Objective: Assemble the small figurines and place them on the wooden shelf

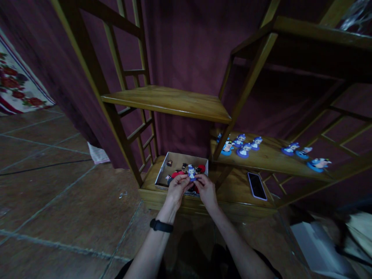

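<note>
Between the fingertips of both hands is a small purple and white figurine (192, 173), upright on a round purple base. My left hand (178, 188) pinches it from the left and wears a black band at the wrist. On the other side my right hand (205, 190) grips the base. Right behind and below the hands sits a shallow open cardboard box (161, 173) on the low shelf. Several small red, black and brown figurines (176, 173) lie loosely in it, partly hidden by my hands.
Several figurines (243, 150) on purple and blue bases stand on the right-hand shelf (267, 162). Below them a phone (257, 186) lies on the low board. A wooden shelf (168, 101) juts out above the box, with slatted frames beside it. A white box (319, 244) is at lower right.
</note>
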Motion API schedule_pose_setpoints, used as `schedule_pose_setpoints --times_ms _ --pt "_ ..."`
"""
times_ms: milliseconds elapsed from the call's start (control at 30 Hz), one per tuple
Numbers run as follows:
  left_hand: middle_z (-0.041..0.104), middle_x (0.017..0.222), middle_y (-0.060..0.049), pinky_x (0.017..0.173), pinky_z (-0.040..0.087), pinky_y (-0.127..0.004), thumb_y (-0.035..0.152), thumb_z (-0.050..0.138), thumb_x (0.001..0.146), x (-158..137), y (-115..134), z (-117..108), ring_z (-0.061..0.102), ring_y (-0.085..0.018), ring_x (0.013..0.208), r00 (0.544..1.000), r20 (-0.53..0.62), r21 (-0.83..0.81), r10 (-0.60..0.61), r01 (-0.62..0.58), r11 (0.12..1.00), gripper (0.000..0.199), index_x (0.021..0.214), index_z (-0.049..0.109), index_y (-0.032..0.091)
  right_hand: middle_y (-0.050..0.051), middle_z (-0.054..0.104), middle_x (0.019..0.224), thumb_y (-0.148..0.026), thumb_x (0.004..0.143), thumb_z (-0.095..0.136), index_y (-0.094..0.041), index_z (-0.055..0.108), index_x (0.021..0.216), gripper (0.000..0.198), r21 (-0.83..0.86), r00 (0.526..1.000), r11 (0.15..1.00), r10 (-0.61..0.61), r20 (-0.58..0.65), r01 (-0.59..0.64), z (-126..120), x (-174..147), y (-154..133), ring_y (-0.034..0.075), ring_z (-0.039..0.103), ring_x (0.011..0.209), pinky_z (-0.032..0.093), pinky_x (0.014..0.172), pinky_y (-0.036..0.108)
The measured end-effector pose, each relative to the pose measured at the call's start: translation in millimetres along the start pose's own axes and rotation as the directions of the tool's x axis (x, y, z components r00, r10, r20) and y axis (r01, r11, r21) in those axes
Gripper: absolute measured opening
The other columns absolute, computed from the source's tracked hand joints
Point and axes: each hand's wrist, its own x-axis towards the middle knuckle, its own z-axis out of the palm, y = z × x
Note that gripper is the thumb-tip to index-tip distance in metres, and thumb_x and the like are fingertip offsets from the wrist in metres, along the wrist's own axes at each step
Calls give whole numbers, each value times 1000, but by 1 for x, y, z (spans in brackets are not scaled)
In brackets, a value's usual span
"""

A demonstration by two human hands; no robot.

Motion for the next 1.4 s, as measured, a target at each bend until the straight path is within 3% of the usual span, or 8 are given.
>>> schedule_pose_setpoints --times_ms 200,367,533,700,867,1000,1167,1400 --pt "68 73 -4 80 50 -37 15 74 57 -1 2 0 65 -17 75 1000 24 -15 8 -8 1000 25 79 62 13 3 64 92 -20 77 52 -23 63 86 15 -58 997 995 -80 -23 78 -2 -2 -8 18 60 87 47 79 31" --pt "67 71 -3 73 51 -34 17 75 54 1 7 1 65 -16 68 998 -65 36 24 -22 999 34 84 59 14 4 62 106 -17 78 47 -24 62 95 24 -6 995 996 -92 27 92 1 -3 -8 18 57 100 44 88 33" --pt "64 64 2 63 51 -30 19 74 52 2 10 4 61 -14 59 968 -98 188 233 -212 959 48 95 53 17 4 63 100 -19 75 50 -22 55 106 31 56 999 998 13 -39 -11 1 -1 -10 18 60 89 48 81 33" --pt "67 73 -3 71 47 -25 14 69 58 -1 9 8 61 -14 68 926 -35 434 376 -325 840 27 84 60 16 6 56 111 -21 72 55 -23 52 111 39 74 999 997 -15 -31 17 1 -1 -19 18 59 90 50 77 31" --pt "68 83 -5 81 44 -28 14 67 62 -9 3 14 61 -18 82 918 -35 455 395 -337 824 21 82 66 19 6 59 102 -22 73 55 -23 57 104 31 -30 996 1000 -7 -92 4 3 -1 -20 20 57 90 48 78 32" --pt "69 81 -5 79 45 -27 15 67 62 -10 -1 16 61 -18 78 919 -37 437 392 -337 834 20 82 67 18 6 60 97 -21 73 54 -22 58 101 28 -60 992 998 -3 -124 -5 1 1 -16 19 57 85 47 75 31" --pt "69 79 -5 72 47 -27 17 67 62 -9 -2 14 62 -17 72 917 -20 471 398 -342 813 17 79 68 16 5 60 95 -21 74 55 -22 60 100 27 -71 997 997 -42 -64 38 -3 3 -16 18 58 85 47 75 30" --pt "69 74 -4 70 47 -26 14 69 59 -7 -2 10 62 -17 70 939 -40 411 343 -297 862 15 74 67 15 5 59 97 -20 72 54 -23 62 98 27 -64 998 996 -63 -9 62 -6 4 -16 18 58 85 49 73 28"
